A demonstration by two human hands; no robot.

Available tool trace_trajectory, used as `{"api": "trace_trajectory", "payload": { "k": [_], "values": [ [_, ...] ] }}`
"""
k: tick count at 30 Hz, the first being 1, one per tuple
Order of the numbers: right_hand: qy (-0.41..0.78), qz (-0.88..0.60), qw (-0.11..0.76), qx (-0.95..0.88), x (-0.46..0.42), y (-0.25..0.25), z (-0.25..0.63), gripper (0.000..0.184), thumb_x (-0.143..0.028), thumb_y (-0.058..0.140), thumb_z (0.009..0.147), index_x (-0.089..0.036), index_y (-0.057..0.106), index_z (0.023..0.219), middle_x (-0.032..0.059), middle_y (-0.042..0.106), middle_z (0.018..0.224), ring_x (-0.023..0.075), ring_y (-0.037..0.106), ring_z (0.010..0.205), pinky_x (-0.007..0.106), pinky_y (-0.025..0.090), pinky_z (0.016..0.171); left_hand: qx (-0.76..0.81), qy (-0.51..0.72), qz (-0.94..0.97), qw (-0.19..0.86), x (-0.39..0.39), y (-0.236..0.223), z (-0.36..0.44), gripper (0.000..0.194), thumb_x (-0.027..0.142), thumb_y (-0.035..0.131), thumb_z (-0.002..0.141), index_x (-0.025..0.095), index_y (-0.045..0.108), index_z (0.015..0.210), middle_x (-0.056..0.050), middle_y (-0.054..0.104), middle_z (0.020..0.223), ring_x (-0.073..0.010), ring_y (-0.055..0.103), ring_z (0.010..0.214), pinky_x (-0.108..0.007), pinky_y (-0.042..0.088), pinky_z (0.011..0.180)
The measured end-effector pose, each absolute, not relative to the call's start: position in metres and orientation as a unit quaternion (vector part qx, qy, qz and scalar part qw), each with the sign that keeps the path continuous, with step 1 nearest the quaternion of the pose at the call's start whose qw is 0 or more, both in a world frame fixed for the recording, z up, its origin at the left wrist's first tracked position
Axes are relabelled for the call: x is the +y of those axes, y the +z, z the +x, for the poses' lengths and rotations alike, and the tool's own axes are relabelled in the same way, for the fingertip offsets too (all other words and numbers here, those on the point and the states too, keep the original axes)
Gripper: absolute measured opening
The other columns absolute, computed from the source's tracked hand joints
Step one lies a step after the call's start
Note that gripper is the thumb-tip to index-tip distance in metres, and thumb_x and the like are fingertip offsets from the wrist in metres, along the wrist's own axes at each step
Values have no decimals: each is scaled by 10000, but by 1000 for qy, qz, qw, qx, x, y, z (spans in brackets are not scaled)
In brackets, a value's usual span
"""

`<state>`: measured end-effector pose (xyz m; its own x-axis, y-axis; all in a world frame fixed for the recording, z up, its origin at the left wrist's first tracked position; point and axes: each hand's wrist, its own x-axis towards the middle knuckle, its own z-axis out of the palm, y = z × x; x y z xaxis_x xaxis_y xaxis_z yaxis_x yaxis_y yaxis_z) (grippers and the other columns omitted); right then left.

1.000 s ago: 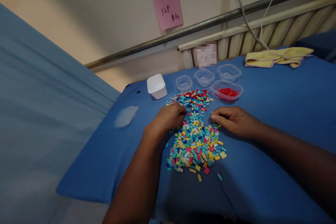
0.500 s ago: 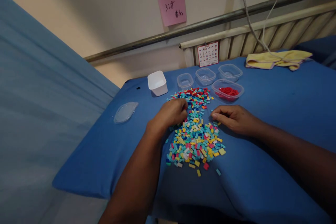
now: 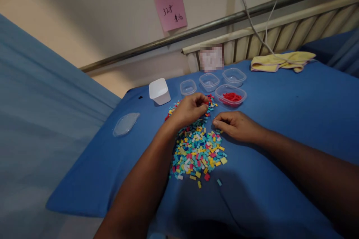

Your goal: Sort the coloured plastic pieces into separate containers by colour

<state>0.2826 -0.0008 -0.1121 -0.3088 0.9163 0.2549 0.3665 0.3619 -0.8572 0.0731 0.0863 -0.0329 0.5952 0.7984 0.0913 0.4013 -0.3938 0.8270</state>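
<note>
A long heap of small coloured building bricks (image 3: 199, 153) lies on the blue cover. Over the far part of the heap is my left hand (image 3: 192, 108), its fingers curled and thumb drawn in; whatever they hold is too small to make out. My right hand (image 3: 235, 124) rests on its side at the heap's right edge, with thumb and fingers pressed together and their contents hidden. Just beyond it stands a clear plastic tub (image 3: 244, 99) holding red pieces (image 3: 232, 97).
Three more clear tubs, one of them a small tub (image 3: 188, 87), line the back beside a white box (image 3: 159, 91). A clear lid (image 3: 126, 124) lies on the left. At the back right is a yellow cloth (image 3: 282, 62), with a cable (image 3: 254, 26) hanging over it.
My left hand has moved right and away from me over the heap, towards the tubs. The right hand stays beside the bricks. The whole view has shifted slightly.
</note>
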Motion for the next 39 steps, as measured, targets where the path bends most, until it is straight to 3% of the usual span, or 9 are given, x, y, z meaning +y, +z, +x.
{"api": "trace_trajectory", "payload": {
  "k": [6,9,12,15,19,22,25,33,39],
  "values": [
    [352,-438,393,-728,3,-118,282,309,-419,601,1079,-221,766,908,-14,685,743,156,585,666,300,428,626,323,246,847,344,116,-29,131,181,142,630,864,142,726,1016,-12,678,853,-134,585,755,-264,450,689],
    [355,-433,397,-728,3,-121,282,318,-431,597,1085,-223,765,913,-10,693,752,161,592,668,303,446,630,309,241,867,308,128,-26,145,305,145,635,909,144,755,1189,-55,759,1022,-150,657,840,-285,513,776],
    [358,-429,404,-724,0,-119,283,327,-447,591,1095,-229,774,933,3,738,805,177,647,716,317,490,667,322,247,872,274,131,-20,127,396,199,642,962,173,736,1346,-94,784,1211,-180,713,958,-328,564,895],
    [320,-438,412,-732,-5,-114,284,325,-436,580,1105,-234,784,953,18,776,856,196,700,766,343,532,716,376,264,855,239,128,-16,74,352,262,621,998,180,763,1310,-99,785,1282,-229,729,1133,-365,572,999],
    [209,-438,433,-759,-8,-110,282,286,-410,577,1109,-235,802,1131,83,825,1115,265,768,1034,440,601,953,522,245,796,186,117,-25,-15,377,294,627,969,149,775,1283,-98,810,1162,-234,748,1002,-355,582,923],
    [155,-450,419,-773,-5,-116,279,429,-468,570,1112,-203,728,1409,159,734,1460,337,675,1380,553,512,1209,592,174,770,163,102,-32,-61,419,338,676,938,140,771,1295,-115,803,1163,-254,741,958,-363,572,883],
    [138,-487,369,-779,-1,-128,277,599,-562,484,1129,-169,637,1554,202,586,1650,377,529,1557,615,416,1302,605,120,769,167,87,-34,-77,421,361,722,918,155,778,1281,-110,803,1104,-258,724,923,-356,549,843],
    [142,-553,249,-783,22,-131,260,835,-723,355,1101,-134,525,1669,213,411,1764,438,338,1656,688,303,1337,523,85,831,170,83,-45,-63,78,219,678,873,189,741,906,-35,725,858,-182,586,714,-311,388,647],
    [161,-501,206,-825,22,-115,225,834,-729,316,1116,-144,527,1672,198,414,1766,372,347,1667,633,268,1367,509,153,840,107,84,-69,-44,107,154,653,933,169,748,980,-82,716,979,-229,643,911,-331,488,818]
  ]
}}
